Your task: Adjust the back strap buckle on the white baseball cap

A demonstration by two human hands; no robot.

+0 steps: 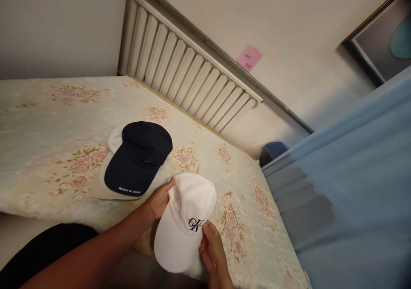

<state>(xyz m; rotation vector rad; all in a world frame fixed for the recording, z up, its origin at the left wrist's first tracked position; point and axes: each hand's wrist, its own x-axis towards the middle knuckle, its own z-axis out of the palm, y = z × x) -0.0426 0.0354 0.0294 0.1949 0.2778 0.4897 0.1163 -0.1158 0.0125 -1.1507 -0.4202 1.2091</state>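
Observation:
Between my two hands is a white baseball cap (189,207) with dark letters on its front, its brim pointing toward me. My left hand (162,198) grips the cap's left side, thumb on top and the other fingers hidden. On the right side, my right hand (212,246) pinches the edge near the brim, below the letters. To the left, a navy cap (144,147) with small white lettering on its brim lies on the bed. Under it a white or cream cap (114,140) shows at the edges.
A flowered cover (128,105) spreads over the bed. Behind it stand a white radiator (186,70) and a wall with a pink note (249,58). A blue curtain (340,186) hangs at the right, below a framed picture (382,36). A dark blue object (274,150) sits by the far corner.

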